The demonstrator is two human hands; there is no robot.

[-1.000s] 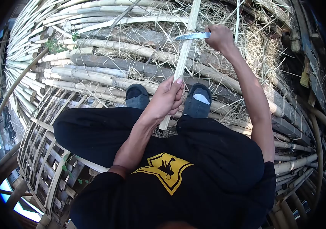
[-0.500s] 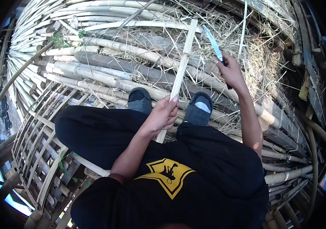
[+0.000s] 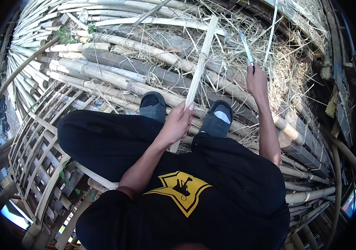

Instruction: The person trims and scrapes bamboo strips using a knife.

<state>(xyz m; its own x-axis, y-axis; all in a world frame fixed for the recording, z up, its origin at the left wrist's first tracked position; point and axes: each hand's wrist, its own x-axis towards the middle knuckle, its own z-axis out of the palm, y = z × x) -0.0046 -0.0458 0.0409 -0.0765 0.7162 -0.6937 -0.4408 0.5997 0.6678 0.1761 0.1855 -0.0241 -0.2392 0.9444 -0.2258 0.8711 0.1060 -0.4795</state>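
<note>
A pale split bamboo strip (image 3: 200, 64) slants up from between my knees, its far end over the bamboo poles. My left hand (image 3: 179, 123) is wrapped round its lower part, thumb along the top. To the right of the strip, my right hand (image 3: 257, 81) is closed on the handle of a knife (image 3: 246, 48). The blade points up and slightly left, apart from the strip. Most of the knife's handle is hidden by my fingers.
Bamboo poles (image 3: 144, 49) lie across the ground beneath my sandals (image 3: 153, 107). Thin shavings (image 3: 288, 77) cover the poles ahead and to the right. A woven bamboo lattice (image 3: 40, 154) stands at the left, with green leaves. Timber lies at the far right.
The knife has come off the strip; my right hand has moved right and down, and the blade has turned from lying across to pointing up. My left hand and the strip have shifted slightly down.
</note>
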